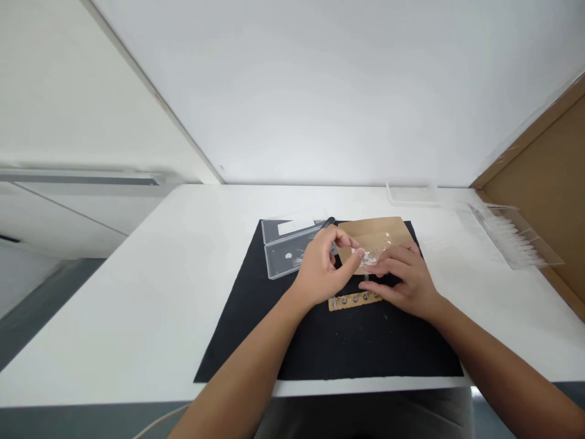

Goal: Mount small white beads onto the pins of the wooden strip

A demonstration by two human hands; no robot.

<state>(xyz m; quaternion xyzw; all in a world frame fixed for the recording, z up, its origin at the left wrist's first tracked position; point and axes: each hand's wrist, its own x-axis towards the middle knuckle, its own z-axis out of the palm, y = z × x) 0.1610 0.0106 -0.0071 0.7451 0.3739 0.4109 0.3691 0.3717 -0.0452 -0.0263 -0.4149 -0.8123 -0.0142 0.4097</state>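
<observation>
My left hand [325, 263] is closed, its thumb and forefinger drawn near each other over a brown paper sheet [372, 228]. What they pinch, if anything, is too small to make out. A dark-ended slim tool [328, 222] shows behind its knuckles; I cannot tell whether this hand holds it. Small white pieces [365, 259] lie heaped on the paper between the hands. My right hand [404, 277] curls from the right, with a tiny clear piece [366, 277] by its thumb and forefinger tips. Just below is a brown strip [350, 302] bearing several round shiny beads.
Underneath lies a black mat [338, 347] on the white table [183, 292]. An open clear plastic case [278, 259] with small items sits left of the hands. Farther back are a clear tray [411, 195] and, at right, a clear packet of white sticks [512, 238] beside a brown panel [543, 171].
</observation>
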